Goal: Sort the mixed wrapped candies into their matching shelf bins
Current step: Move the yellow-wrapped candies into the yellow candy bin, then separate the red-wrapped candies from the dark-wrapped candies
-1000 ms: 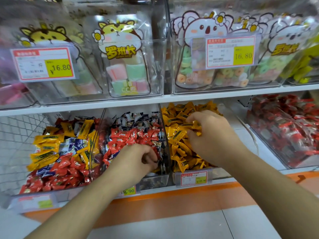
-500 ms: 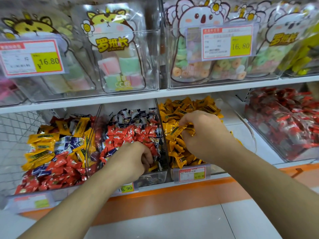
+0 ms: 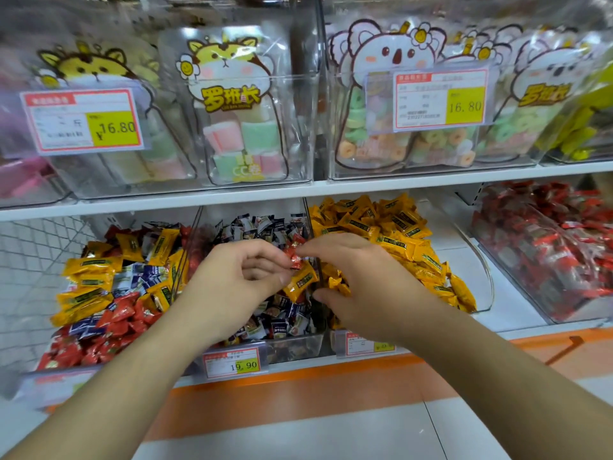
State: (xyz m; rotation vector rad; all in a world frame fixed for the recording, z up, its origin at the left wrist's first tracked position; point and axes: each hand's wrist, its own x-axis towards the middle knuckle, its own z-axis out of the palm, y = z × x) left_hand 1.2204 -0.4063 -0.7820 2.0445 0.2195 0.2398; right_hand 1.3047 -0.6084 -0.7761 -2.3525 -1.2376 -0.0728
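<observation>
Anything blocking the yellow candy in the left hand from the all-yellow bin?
The left hand holds a yellow wrapped candy over the middle bin. Between it and the clear bin of yellow candies stand the clear divider wall and the right hand.

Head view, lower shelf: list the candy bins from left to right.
Mixed bin of yellow, red and blue candies → bin of dark-wrapped candies → yellow candy bin → red candy bin.
</observation>
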